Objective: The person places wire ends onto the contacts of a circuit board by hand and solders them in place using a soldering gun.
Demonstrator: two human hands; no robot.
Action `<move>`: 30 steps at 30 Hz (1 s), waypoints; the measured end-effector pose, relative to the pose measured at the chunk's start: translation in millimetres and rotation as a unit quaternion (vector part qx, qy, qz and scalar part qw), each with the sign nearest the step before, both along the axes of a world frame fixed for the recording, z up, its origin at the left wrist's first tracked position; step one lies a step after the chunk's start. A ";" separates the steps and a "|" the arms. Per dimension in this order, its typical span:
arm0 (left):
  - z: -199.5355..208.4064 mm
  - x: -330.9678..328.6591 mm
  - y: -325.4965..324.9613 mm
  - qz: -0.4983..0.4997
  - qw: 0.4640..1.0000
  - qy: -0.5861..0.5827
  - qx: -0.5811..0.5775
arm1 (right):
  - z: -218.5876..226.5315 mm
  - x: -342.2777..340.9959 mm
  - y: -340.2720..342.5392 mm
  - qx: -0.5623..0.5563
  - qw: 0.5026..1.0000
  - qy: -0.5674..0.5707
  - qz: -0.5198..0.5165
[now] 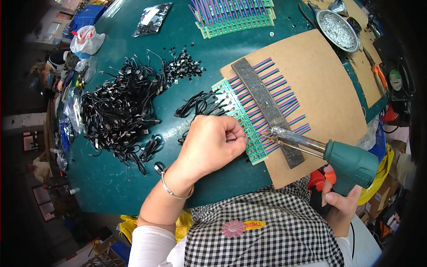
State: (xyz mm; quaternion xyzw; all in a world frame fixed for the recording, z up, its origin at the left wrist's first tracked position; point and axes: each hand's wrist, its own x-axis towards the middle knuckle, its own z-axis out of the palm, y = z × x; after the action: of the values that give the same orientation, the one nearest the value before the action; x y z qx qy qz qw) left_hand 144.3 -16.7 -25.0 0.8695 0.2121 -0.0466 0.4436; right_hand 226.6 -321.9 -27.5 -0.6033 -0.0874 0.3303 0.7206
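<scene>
My left hand (209,144) is closed in a pinch on a thin black cable (231,139) at the left edge of a green circuit board panel (244,120). Several black cables (200,104) lie along that same edge, their ends at the board. A green soldering gun (351,164) is gripped in my right hand (342,202), partly hidden behind its handle. Its tip is over the panel's lower part, close to my left fingertips; whether it touches is too small to tell. Rows of coloured wires (278,84) extend right from the panel under a dark flat bar (267,102).
Brown cardboard (329,84) lies under the wires. To the left are a heap of black cables (118,107) and small black parts (183,66). Wired boards (240,29) lie at the back. A metal bowl (319,22) and orange-handled scissors (380,75) sit at the far right.
</scene>
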 end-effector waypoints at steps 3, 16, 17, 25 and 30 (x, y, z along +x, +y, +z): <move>-4.8 -7.2 -8.6 0.029 0.999 -0.026 0.036 | 1.6 -1.1 0.1 -0.008 1.000 0.000 -0.002; -8.0 -12.9 -15.5 0.048 0.997 -0.063 0.025 | -3.3 0.6 -3.0 -0.010 1.000 -0.021 0.010; -6.6 -13.0 -17.7 0.047 0.997 -0.063 0.025 | -3.8 1.2 -3.5 -0.011 1.000 -0.021 0.009; -9.1 -7.3 -22.5 -0.066 0.969 -0.141 0.193 | -9.6 5.9 -10.4 0.007 1.000 -0.011 0.007; -2.4 -7.5 -24.3 -0.091 0.956 -0.117 0.254 | -9.4 10.1 -9.0 0.021 1.000 -0.011 0.010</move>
State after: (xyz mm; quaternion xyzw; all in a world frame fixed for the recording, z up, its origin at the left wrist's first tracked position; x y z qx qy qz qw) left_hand 136.8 -40.9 -27.4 0.9684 0.0836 0.0709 0.2240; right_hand 236.7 -330.9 -36.9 -0.5907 -0.1089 0.3290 0.7287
